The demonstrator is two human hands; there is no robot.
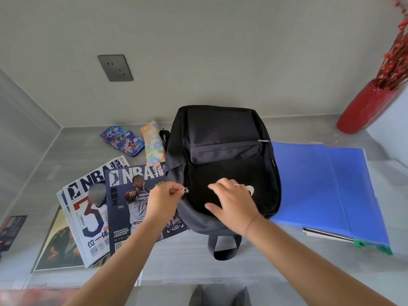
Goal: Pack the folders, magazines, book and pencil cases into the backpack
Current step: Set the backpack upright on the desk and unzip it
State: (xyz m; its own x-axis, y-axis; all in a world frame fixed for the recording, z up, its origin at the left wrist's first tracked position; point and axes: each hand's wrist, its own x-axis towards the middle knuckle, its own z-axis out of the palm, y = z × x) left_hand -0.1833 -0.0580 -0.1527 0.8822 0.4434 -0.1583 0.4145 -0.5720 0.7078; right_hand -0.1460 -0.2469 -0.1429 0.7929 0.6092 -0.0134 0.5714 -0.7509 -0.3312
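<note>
At the middle of the grey worktop (287, 250) a black backpack (223, 151) lies flat, front face up, its carry loop pointing toward the person. The left hand (164, 200) sits at the bag's left edge, its grip pinched together on a small metal zipper pull (186, 190). The right hand (231, 203) rests on the bag's front panel just beside it, fingers spread apart and flat on the fabric, clamped on nothing; a ring shows on one finger. A second zipper pull (263, 140) lies on the upper right of the bag, well apart from both hands.

Touching the bag's left side, partly under the left forearm, lie two basketball magazines (123, 208), fanned over each other, with a book (59, 246) beneath them at the near left. Beyond the magazines, near the wall, are a blue pencil case (122, 140) and a floral pencil case (152, 143), the floral one just beside the bag's shoulder strap. To the right of the bag, blue folders (331, 191) are stacked, their left edge tucked against it. A red vase (364, 108) with red stems stands at the far right, and a wall socket (115, 67) is set in the wall behind.
</note>
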